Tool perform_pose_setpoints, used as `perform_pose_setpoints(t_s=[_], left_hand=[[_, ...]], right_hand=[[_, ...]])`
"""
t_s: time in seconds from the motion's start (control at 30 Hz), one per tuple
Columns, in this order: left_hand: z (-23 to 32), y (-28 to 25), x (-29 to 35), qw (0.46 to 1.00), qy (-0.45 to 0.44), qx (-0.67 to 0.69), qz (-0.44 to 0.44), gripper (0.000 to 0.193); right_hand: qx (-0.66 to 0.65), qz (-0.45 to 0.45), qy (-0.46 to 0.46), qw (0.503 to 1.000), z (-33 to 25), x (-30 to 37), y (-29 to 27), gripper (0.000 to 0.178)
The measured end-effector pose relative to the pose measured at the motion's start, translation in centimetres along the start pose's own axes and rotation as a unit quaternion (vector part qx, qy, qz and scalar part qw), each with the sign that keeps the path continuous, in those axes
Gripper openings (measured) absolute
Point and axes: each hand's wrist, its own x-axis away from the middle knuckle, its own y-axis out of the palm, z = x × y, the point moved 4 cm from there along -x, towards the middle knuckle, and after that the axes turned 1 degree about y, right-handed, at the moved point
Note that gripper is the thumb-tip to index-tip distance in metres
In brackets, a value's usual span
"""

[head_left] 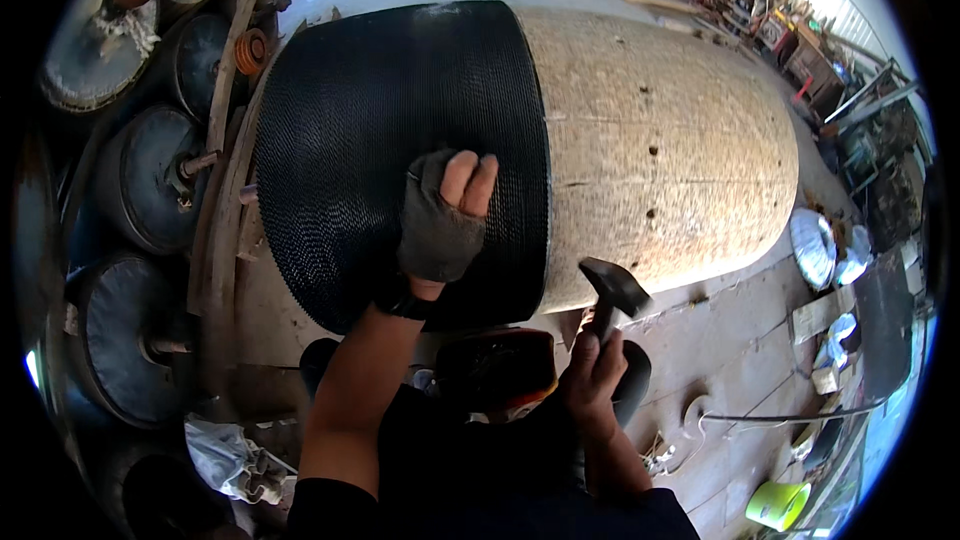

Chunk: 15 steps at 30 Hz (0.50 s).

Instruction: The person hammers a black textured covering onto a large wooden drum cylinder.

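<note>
Hammer [617,288] clenched in R hand [595,370]; L hand [445,220] at blk drum [350,130], grip unclear (bucket [777,506] print illegible)

No readable text, labels, numbers, signs

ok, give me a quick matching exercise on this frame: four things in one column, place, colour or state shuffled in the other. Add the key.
Column one
1. hammer
2. left hand
3. bucket
4. uncovered drum section

Column two
A. yellow-green, near the lower right of the view
B. gripped in the right hand
C. tan, dotted with dark spots
D. gloved, over the black ribbed covering

Pairs: 1-B, 2-D, 3-A, 4-C
</note>
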Motion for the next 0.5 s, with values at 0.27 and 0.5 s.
perform_pose_setpoints(t_s=[0.27,0.5], left_hand=[[1.2,-0.6,-0.2,0.998,-0.007,-0.046,-0.047,0.042],[11.7,-0.2,8.7,0.964,-0.069,0.235,-0.102,0.058]], right_hand=[[0.133,-0.001,0.050,0.990,5.8,1.8,1.3,0.021],[0.062,-0.018,0.037,0.997,7.6,4.0,-0.2,0.020]])
